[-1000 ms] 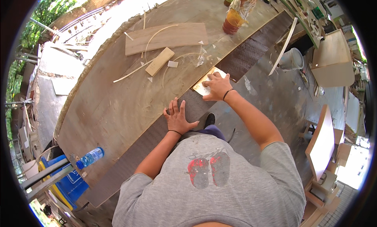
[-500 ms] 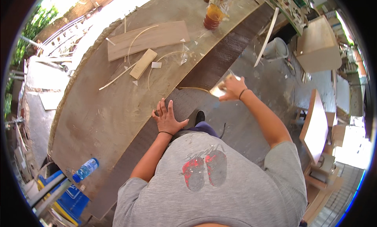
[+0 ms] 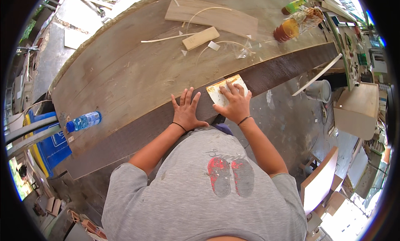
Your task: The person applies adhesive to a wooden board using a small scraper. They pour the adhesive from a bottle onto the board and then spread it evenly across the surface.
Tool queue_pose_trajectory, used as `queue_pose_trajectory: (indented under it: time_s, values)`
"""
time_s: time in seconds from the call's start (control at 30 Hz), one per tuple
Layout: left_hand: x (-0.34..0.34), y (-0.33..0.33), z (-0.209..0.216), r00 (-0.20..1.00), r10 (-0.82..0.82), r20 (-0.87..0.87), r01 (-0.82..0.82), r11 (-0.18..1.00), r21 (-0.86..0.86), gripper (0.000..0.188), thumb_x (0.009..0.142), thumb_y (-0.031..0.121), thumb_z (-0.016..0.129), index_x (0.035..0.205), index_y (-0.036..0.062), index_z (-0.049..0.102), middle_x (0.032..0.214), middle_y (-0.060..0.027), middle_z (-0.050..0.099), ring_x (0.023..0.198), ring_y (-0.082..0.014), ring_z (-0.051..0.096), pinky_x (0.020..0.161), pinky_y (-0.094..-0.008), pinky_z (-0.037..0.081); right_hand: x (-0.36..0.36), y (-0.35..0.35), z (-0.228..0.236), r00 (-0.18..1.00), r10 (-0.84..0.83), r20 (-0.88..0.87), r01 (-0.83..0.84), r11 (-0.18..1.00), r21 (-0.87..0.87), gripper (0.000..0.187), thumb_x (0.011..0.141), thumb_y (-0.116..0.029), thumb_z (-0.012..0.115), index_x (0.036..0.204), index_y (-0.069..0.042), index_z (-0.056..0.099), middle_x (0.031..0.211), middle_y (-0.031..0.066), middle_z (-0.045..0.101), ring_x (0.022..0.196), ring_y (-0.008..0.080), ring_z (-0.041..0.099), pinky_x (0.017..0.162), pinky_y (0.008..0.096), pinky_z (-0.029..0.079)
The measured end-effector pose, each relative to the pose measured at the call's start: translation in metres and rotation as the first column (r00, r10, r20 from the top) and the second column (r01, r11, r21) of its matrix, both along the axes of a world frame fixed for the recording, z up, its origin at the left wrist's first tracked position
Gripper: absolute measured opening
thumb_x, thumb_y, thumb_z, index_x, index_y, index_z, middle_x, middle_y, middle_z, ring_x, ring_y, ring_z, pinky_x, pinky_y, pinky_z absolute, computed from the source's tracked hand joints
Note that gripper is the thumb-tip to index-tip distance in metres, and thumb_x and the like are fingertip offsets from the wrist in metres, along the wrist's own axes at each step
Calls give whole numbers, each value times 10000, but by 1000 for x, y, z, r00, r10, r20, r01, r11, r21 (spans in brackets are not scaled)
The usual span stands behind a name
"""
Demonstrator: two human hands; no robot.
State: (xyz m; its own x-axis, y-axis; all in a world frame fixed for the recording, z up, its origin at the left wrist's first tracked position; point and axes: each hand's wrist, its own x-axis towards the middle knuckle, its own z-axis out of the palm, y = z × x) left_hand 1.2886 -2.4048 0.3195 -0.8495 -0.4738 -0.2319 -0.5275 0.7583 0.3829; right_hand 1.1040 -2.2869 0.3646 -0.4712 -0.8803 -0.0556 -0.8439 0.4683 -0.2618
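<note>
A long dark brown board [image 3: 158, 120] lies along the near edge of the table, its right part wet and shiny. My left hand [image 3: 186, 112] rests on it with fingers spread, holding nothing. Just to the right, my right hand [image 3: 235, 102] grips a flat white spreader [image 3: 217, 90], fingers pressed over its face and thumb at its near side. Amber smears run along the spreader's far edge. It is over the board, close to the left end of the shiny part; whether its near edge touches is hidden by my hand.
On the wooden table [image 3: 121, 74] lie a thin plank [image 3: 212, 16], a small wood block [image 3: 201, 38] and curved strips. An amber-filled bottle [image 3: 287, 30] and a green bottle [image 3: 295, 6] stand far right; a water bottle [image 3: 84, 121] lies left. A bucket [image 3: 318, 91] sits on the floor.
My right hand has brought the spreader left from beyond the board's near edge to over the board, close to my left hand. My left hand stays spread on the board. The view has turned.
</note>
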Motion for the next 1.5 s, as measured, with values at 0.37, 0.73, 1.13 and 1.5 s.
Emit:
queue_pose_trajectory:
  time_s: [0.37, 0.73, 1.13, 1.5]
  values:
    - [-1, 0, -14, 996, 9, -89, -12, 999, -35, 1270, 462, 662, 849, 1492, 175, 288, 1496, -129, 270, 1425, -304, 188, 1103, -604, 113, 11, -5, -11, 999, 7, -33, -5, 996, 86, 677, 682, -579, 713, 1244, -209, 644, 1422, 63, 491, 1340, 295, 367, 985, 719, 266]
    - [-3, -2, -15, 995, 9, -101, -12, 999, -31, 1234, 453, 666, 843, 1466, 161, 351, 1481, -130, 290, 1418, -301, 194, 1111, -591, 101, 6, -26, -6, 999, 2, -45, 5, 988, 152, 627, 686, -564, 698, 1200, -207, 687, 1389, 50, 535, 1317, 275, 402, 971, 721, 258]
    - [0, 0, -17, 995, 29, -99, -31, 999, -16, 1212, 457, 647, 843, 1456, 157, 362, 1477, -125, 298, 1426, -293, 190, 1113, -598, 97, 2, -26, -3, 999, 31, 6, -32, 972, 233, 651, 723, -587, 687, 1255, -213, 651, 1423, 64, 506, 1358, 293, 372, 992, 764, 260]
    - [-2, 2, -22, 994, 34, -101, -40, 998, -55, 1222, 470, 658, 826, 1475, 171, 330, 1491, -105, 290, 1428, -274, 189, 1117, -622, 91, -5, -33, 9, 999, 49, -23, -40, 958, 282, 633, 723, -572, 701, 1254, -231, 653, 1402, 57, 521, 1350, 292, 380, 994, 760, 301]
